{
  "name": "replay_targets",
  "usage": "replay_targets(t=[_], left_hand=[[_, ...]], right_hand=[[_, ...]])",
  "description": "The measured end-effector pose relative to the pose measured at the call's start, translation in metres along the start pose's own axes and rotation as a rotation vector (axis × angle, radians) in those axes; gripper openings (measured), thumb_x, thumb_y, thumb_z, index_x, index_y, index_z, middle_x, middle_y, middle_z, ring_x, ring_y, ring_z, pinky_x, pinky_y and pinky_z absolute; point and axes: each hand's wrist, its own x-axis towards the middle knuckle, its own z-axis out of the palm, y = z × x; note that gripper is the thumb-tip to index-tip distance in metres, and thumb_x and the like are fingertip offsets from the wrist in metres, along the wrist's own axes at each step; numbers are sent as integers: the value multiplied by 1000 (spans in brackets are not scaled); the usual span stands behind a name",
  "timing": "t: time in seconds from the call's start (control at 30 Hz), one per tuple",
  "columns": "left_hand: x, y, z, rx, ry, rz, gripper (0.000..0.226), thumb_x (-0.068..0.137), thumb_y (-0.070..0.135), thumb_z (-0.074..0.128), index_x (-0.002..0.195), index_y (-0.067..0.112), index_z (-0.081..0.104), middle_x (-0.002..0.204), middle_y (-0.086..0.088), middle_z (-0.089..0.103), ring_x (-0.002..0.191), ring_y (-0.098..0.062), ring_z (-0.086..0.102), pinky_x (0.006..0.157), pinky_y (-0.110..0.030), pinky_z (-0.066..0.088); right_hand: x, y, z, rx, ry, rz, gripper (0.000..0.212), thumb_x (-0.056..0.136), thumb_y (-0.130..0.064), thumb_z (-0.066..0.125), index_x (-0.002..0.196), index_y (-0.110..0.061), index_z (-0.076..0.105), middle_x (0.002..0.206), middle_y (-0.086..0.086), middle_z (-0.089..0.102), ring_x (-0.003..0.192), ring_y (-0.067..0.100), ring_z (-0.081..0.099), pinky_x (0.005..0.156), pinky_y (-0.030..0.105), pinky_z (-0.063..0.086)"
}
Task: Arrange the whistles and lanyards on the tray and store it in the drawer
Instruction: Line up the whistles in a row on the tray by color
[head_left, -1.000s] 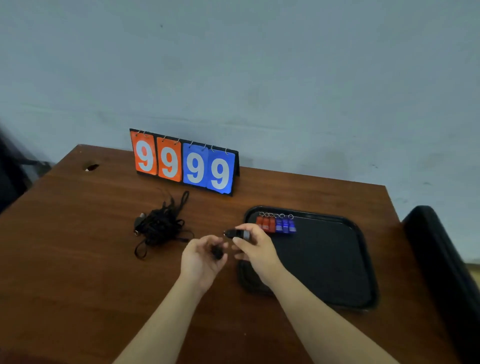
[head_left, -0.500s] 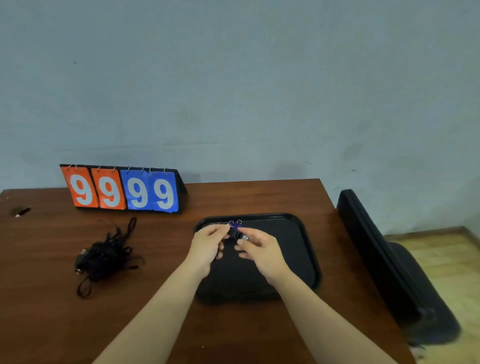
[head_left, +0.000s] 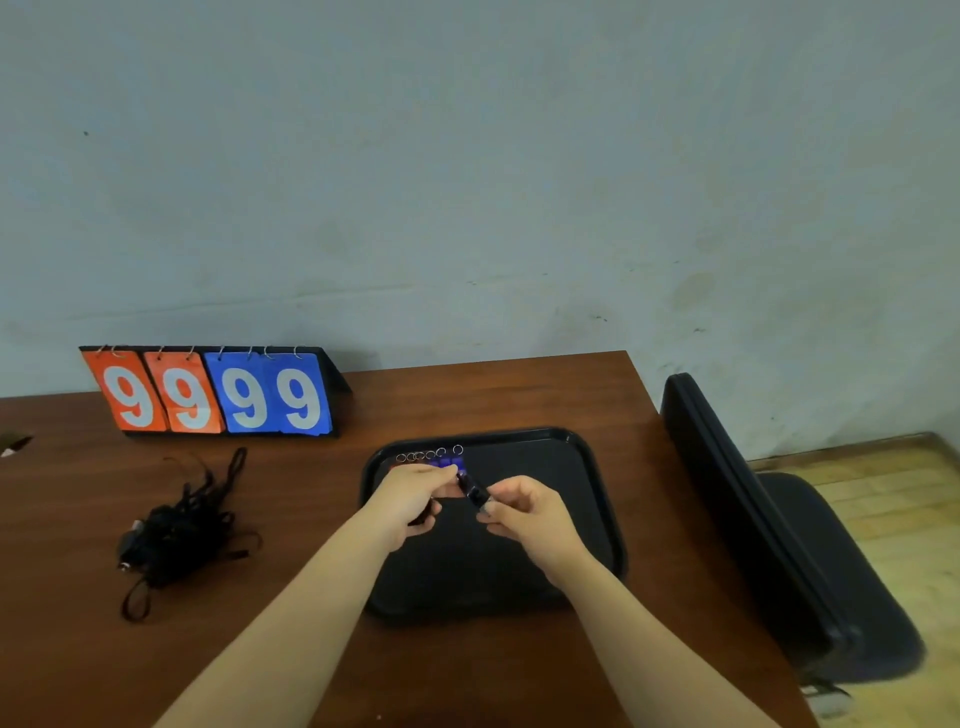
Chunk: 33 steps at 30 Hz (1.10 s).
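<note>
A black tray (head_left: 582, 483) lies on the wooden table. Along its far left rim sits a row of red and blue whistles (head_left: 451, 461) with metal rings, partly hidden by my fingers. My left hand (head_left: 408, 493) and my right hand (head_left: 524, 512) hover over the tray's left half and pinch a small black whistle (head_left: 471, 488) between them, just in front of the row. A tangled pile of black lanyards (head_left: 179, 535) lies on the table to the left of the tray.
A flip scoreboard (head_left: 213, 392) showing 9999 stands at the back of the table (head_left: 467, 395) against the wall. A black chair (head_left: 769, 519) stands close to the table's right edge. A small hole (head_left: 13, 446) marks the table's far left.
Both hands carried the black whistle from the tray's left edge over the tray, up to the row of whistles. The view swung to the right.
</note>
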Motion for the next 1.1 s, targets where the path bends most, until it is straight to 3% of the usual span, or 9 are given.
replay_targets(t=[0.13,0.27,0.47,0.63,0.8,0.9,1.0,1.1], left_hand=[[22,4,4,135,56,51,13,90,24,65,98,15,69,94,-2,69,65,-10,49,54,-20,44],[49,15,7,321,145,178,14,84,15,71,95,18,64,92,1,63,80,-12,58,59,-23,46],[98,39,12,818,38,405,9,86,22,68,89,28,63,97,9,65,95,-8,60,87,-31,51],[129,53,23,1086,-14,475,6,90,26,62,86,29,59,94,8,64,87,-10,60,77,-30,52],[152,48,26,1164,-18,500,2,91,27,62,90,27,63,97,5,66,86,-13,61,74,-31,53],[160,40,25,1124,-10,538,7,90,25,63,96,23,66,101,5,66,90,-13,61,76,-31,53],[164,34,23,1072,20,573,10,88,22,66,97,21,67,100,5,67,90,-13,62,76,-33,55],[166,32,21,1051,30,575,8,86,20,68,94,21,66,96,7,65,86,-10,61,72,-29,53]], right_hand=[[13,2,-2,-11,-38,88,14,89,-3,66,98,-14,67,96,4,74,86,11,74,75,25,59],[33,3,0,-85,-29,177,11,90,-11,66,98,-18,65,97,1,73,85,11,73,74,24,59],[69,1,4,-54,119,276,7,92,-15,64,99,-17,62,94,1,71,84,14,71,74,27,60],[96,1,10,-73,164,360,7,94,-21,61,100,-19,59,95,-1,68,80,14,70,70,27,60],[114,11,14,-121,223,392,7,96,-20,58,103,-19,56,95,0,67,66,14,69,68,32,59],[119,16,15,-206,190,397,2,96,-22,58,96,-21,59,93,-2,68,65,13,70,63,29,57],[122,16,14,-254,174,387,11,95,-23,60,84,-23,58,87,-4,68,59,11,69,53,24,53],[124,16,13,-296,143,366,11,93,-24,63,82,-25,59,85,-3,70,60,10,69,53,22,53]])
